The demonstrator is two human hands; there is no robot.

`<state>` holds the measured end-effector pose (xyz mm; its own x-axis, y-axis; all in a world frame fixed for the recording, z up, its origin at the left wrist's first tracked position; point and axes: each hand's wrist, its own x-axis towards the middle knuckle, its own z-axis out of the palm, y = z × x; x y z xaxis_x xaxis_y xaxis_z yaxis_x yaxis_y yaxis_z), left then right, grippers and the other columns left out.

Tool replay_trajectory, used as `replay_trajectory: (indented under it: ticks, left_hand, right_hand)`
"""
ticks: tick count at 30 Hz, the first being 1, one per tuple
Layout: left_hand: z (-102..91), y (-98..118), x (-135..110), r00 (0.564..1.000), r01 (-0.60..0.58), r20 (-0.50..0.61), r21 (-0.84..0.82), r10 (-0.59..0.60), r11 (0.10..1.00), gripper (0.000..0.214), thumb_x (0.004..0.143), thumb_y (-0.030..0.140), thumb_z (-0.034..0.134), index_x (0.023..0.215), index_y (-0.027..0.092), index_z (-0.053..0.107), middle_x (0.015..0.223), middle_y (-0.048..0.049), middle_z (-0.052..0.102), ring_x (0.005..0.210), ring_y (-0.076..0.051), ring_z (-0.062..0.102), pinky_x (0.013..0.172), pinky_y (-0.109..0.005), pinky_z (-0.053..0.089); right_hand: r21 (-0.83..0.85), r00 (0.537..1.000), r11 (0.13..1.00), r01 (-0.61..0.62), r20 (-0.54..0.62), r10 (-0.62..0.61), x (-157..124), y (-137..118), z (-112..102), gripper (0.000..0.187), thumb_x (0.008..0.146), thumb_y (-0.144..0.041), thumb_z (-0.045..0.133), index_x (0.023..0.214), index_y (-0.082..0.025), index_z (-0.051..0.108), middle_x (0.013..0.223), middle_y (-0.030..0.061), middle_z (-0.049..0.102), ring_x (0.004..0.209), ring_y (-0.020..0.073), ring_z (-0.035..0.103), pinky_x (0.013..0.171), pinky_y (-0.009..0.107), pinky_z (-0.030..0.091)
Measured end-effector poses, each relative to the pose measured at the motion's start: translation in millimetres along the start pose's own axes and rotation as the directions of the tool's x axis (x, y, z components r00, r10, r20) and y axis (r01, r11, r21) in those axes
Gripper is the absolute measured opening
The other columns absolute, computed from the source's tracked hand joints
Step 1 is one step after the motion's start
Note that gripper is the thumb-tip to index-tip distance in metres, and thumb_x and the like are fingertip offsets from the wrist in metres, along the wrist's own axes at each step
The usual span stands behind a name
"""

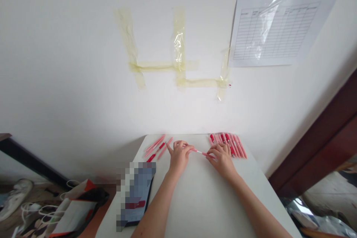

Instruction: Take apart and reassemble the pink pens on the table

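A slim pink pen (198,151) with a white stretch at its middle spans the gap between my two hands, above the white table. My left hand (179,153) pinches its left end between thumb and fingers. On the other end, the fingers of my right hand (222,158) are closed, hiding part of it. Just left of my left hand lie a few loose pink pens (164,149) and a red pen (159,149). Beyond my right hand is a row of several pink and red pens (235,145), side by side and partly covered by that hand.
The white table (200,200) stands against a wall with yellowed tape (156,67) and a taped printed sheet (273,33). A dark phone or tablet (142,197), partly pixelated, lies at the table's left edge. Bags (75,212) and a shoe (16,197) are on the floor.
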<state>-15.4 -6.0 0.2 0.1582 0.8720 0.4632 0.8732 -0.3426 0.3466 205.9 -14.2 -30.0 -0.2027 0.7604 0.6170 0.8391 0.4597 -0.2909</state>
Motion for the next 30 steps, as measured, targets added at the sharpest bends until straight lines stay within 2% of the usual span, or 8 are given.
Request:
replay_trajectory:
  ticks: [6,12,16,20,24,27,30]
  left_hand:
    - [-3.3,-3,2,0.999,0.044,-0.013,0.059,-0.044,0.997,0.038,0.086,0.011,0.055,0.102,0.042,0.071,0.11,-0.0029,0.062,0.12,-0.028,0.042,0.109,-0.075,-0.001]
    - [-2.5,-13,4,0.988,0.134,-0.093,0.106,-0.124,0.985,0.036,0.084,0.009,0.055,0.097,0.038,0.071,0.113,-0.0032,0.063,0.124,-0.03,0.041,0.108,-0.074,-0.002]
    - [-2.4,-14,6,0.97,0.201,-0.142,0.004,-0.198,0.98,0.024,0.09,0.02,0.052,0.105,0.032,0.067,0.107,-0.0046,0.067,0.12,-0.029,0.048,0.108,-0.073,0.005]
    - [-4.6,-9,8,0.965,0.216,-0.106,-0.19,-0.239,0.958,0.017,0.091,0.028,0.05,0.103,0.027,0.063,0.1,-0.0033,0.071,0.105,-0.023,0.06,0.11,-0.068,0.012]
    - [-4.7,-5,7,0.975,0.197,-0.034,-0.337,-0.221,0.92,0.012,0.089,0.032,0.052,0.098,0.026,0.056,0.091,0.0005,0.073,0.102,-0.019,0.065,0.114,-0.063,0.008]
    - [-2.6,-3,6,0.979,0.196,0.021,-0.388,-0.204,0.9,0.011,0.089,0.031,0.051,0.098,0.026,0.052,0.086,0.0016,0.073,0.102,-0.02,0.066,0.114,-0.065,0.001]
    - [-1.1,-3,6,0.982,0.191,0.056,-0.363,-0.183,0.912,0.007,0.088,0.026,0.052,0.095,0.026,0.051,0.088,0.0009,0.074,0.102,-0.021,0.066,0.112,-0.068,-0.003]
  right_hand:
    - [-0.037,0.999,0.999,-0.02,-0.032,0.019,0,2,-2,0.018,0.088,-0.044,0.06,0.087,-0.03,0.07,0.103,0.0052,0.064,0.111,0.0279,0.049,0.109,0.061,0.023]
    - [-0.03,0.996,0.996,-0.086,-0.033,0.085,0,7,-6,0.018,0.087,-0.045,0.061,0.085,-0.03,0.071,0.103,0.0047,0.063,0.11,0.0278,0.048,0.102,0.055,0.034]
    - [-0.053,0.992,0.992,-0.117,-0.054,0.114,-1,5,-4,0.024,0.087,-0.047,0.059,0.079,-0.028,0.07,0.101,0.0055,0.063,0.11,0.0288,0.048,0.101,0.057,0.035]
    - [-0.083,0.992,0.99,-0.113,-0.064,0.108,-2,0,2,0.032,0.088,-0.051,0.057,0.072,-0.026,0.069,0.098,0.0068,0.063,0.11,0.0301,0.048,0.104,0.061,0.03]
    - [-0.098,0.993,0.989,-0.11,-0.043,0.106,-3,1,5,0.032,0.088,-0.05,0.056,0.072,-0.026,0.068,0.098,0.0071,0.062,0.11,0.0306,0.048,0.105,0.061,0.029]
    - [-0.113,0.992,0.987,-0.114,-0.062,0.108,-3,4,5,0.033,0.088,-0.051,0.056,0.071,-0.026,0.067,0.099,0.0073,0.063,0.109,0.0304,0.048,0.106,0.062,0.027]
    - [-0.114,0.993,0.988,-0.108,-0.064,0.102,-3,5,5,0.033,0.089,-0.051,0.055,0.07,-0.026,0.067,0.099,0.0078,0.062,0.11,0.0302,0.048,0.106,0.062,0.027]
